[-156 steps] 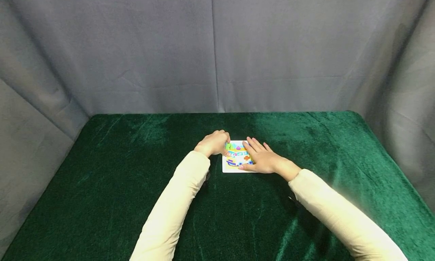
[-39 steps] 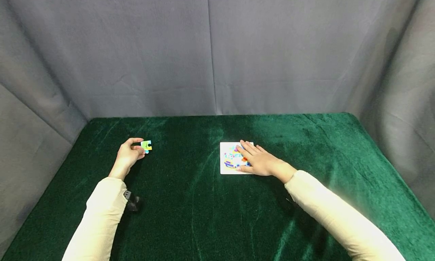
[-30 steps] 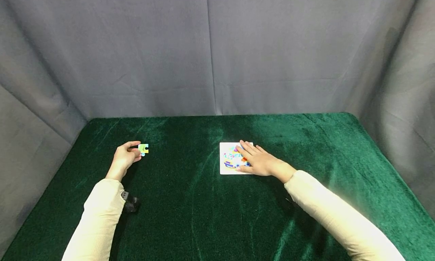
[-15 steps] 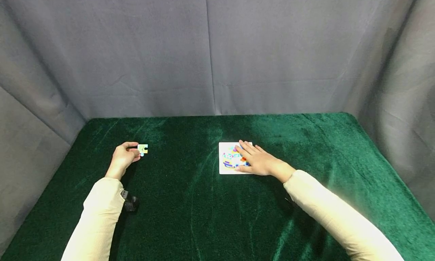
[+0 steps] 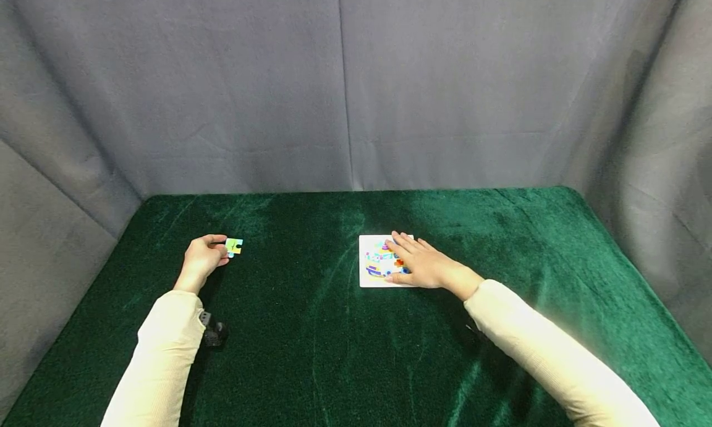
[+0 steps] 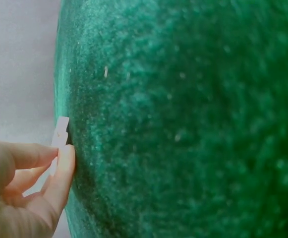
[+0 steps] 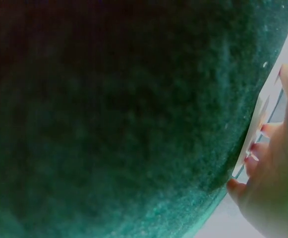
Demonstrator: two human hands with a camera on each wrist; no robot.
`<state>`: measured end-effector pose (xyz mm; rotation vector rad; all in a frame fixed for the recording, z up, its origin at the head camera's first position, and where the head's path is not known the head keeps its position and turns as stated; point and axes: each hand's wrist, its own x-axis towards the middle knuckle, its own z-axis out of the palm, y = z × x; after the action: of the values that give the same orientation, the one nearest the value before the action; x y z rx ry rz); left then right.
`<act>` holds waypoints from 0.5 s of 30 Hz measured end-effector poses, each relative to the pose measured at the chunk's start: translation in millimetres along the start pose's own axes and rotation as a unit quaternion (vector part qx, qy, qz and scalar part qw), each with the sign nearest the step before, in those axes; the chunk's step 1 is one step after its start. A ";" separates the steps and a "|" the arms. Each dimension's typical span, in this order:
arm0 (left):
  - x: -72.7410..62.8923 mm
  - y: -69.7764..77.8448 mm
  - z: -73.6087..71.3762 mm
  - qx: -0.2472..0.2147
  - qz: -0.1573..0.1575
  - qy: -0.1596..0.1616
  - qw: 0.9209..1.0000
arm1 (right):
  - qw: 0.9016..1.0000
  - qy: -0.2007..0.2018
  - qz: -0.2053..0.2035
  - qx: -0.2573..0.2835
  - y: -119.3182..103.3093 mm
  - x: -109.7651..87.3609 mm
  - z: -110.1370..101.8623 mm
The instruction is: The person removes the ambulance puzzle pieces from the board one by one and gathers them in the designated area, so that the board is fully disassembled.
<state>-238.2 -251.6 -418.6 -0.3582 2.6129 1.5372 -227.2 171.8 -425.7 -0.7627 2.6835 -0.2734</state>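
Toward the left of the table in the head view, my left hand (image 5: 204, 259) pinches a small green, blue and yellow jigsaw piece (image 5: 233, 246) by its left edge. The left wrist view shows that jigsaw piece (image 6: 62, 130) edge-on between thumb and fingers, at or just above the cloth. My right hand (image 5: 425, 263) lies with fingers extended over the right part of a white-bordered puzzle board (image 5: 374, 281), hiding that side. A colourful vehicle picture with an orange cross shows on the board. In the right wrist view, fingertips touch the board (image 7: 248, 144).
A dark green velvety cloth (image 5: 300, 328) covers the table. Grey curtains (image 5: 250, 93) hang behind it and at both sides. A black device (image 5: 214, 331) sits at my left wrist beside the cream sleeve (image 5: 167, 334).
My left hand went from the board's left side to the left of the table, carrying the jigsaw piece. Over the last second it barely moves. The right hand has stayed on the board.
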 end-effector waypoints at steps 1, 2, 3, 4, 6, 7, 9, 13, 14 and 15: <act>0.0 -0.7 -0.2 0.003 0.000 0.003 1.000 | 1.000 -0.001 0.001 0.001 0.1 0.1 0.2; 0.1 -1.4 -0.5 0.004 0.001 0.005 1.000 | 1.000 -0.002 0.003 0.002 0.1 0.2 0.3; 0.1 -2.1 -0.8 0.006 0.002 0.007 1.000 | 1.000 -0.002 0.003 0.002 0.2 0.3 0.5; -0.1 -2.6 -1.1 0.009 0.002 0.008 1.000 | 1.000 -0.002 0.003 0.002 0.1 0.3 0.6; -0.1 -3.9 -1.8 0.015 0.004 0.010 1.000 | 1.000 -0.003 0.003 0.002 0.0 0.3 0.6; -0.4 -4.1 -2.2 0.020 0.004 0.010 1.000 | 1.000 -0.003 0.004 0.003 -0.3 0.1 0.4; -0.9 -4.4 -3.1 0.030 0.006 0.012 0.999 | 1.000 -0.001 0.003 0.002 -1.0 -0.4 0.1; -3.7 -1.1 -3.8 0.051 0.016 0.023 0.998 | 1.000 0.007 -0.004 0.001 -1.1 -1.5 0.2; -4.5 0.7 -3.5 0.055 0.019 0.027 0.998 | 1.000 0.009 -0.006 -0.001 -0.7 -1.7 0.3; -5.3 2.9 -2.9 0.060 0.021 0.031 0.998 | 1.000 0.008 -0.006 -0.001 -0.2 -1.8 0.3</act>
<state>-233.6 -251.9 -413.7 -0.3482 2.7616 1.3948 -225.6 172.7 -425.4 -0.7803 2.6950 -0.2820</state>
